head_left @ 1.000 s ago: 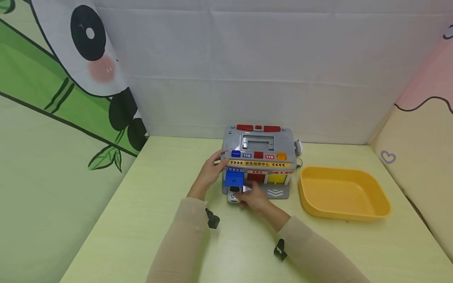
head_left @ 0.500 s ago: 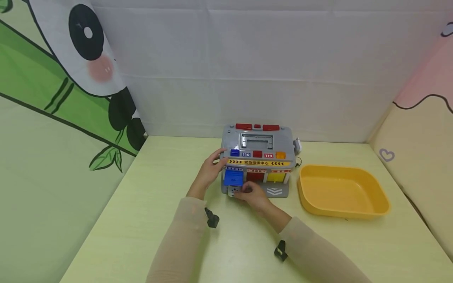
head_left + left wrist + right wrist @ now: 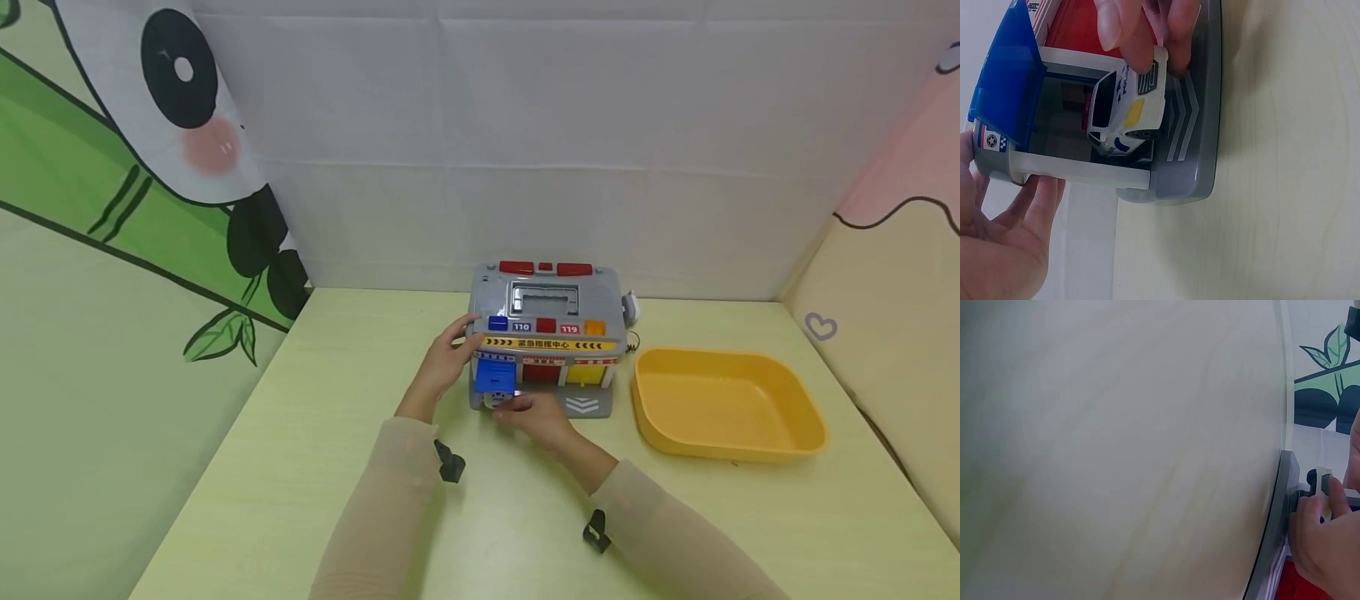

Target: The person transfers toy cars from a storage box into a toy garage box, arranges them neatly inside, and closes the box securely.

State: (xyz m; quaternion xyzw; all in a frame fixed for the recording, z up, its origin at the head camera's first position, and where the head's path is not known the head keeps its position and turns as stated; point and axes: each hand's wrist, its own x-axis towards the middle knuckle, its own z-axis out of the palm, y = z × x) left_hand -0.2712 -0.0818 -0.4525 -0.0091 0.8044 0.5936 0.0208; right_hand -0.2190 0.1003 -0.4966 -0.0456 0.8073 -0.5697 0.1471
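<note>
A grey toy emergency station (image 3: 543,298) stands near the table's back, its blue garage door (image 3: 495,375) swung up. In the left bay below that door sits a white toy police car (image 3: 1121,106), front facing out and slightly angled. My right hand (image 3: 542,418) pinches the car's front end; the right wrist view shows its fingertips around the car (image 3: 1322,481). My left hand (image 3: 442,367) grips the station's left side, thumb at the front and fingers under the eave, seen in the left wrist view. The car's rear is inside the bay, partly hidden.
To the right of the station lies a yellow tray (image 3: 727,446). The red door (image 3: 542,372) and yellow door (image 3: 585,375) are down. A white piece on a coiled cord (image 3: 632,308) hangs at the station's right side. A white cloth wall stands behind.
The toy police car has moved backward into the left bay, pushed by my right hand, so less of it sticks out. My left hand stays on the station's side.
</note>
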